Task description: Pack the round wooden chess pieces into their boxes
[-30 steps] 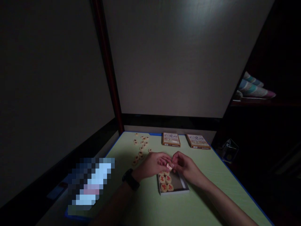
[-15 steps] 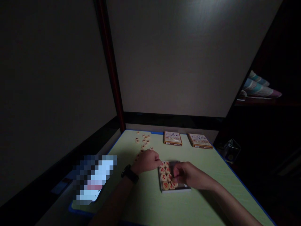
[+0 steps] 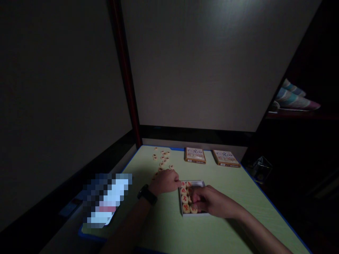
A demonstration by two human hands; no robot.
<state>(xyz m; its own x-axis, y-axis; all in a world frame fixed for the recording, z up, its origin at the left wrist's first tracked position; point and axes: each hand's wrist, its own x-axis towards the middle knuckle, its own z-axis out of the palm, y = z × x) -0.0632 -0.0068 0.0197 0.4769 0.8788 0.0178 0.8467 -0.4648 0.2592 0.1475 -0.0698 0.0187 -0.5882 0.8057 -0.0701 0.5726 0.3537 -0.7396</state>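
A person's right hand [image 3: 203, 200], fingers bent, covers part of two columns of round, pale, wood-like discs [image 3: 184, 199] marked in red inside a shallow, white-rimmed box [image 3: 196, 214] on a green, blue-edged bench [image 3: 233, 183]; whether it pinches one cannot be told. The left hand [image 3: 166, 181] curls at the box's far-left corner, its grip hidden, partly blocking scattered discs [image 3: 162, 157]. Half a second earlier, discs overlapped at the near end; two now sit side by side.
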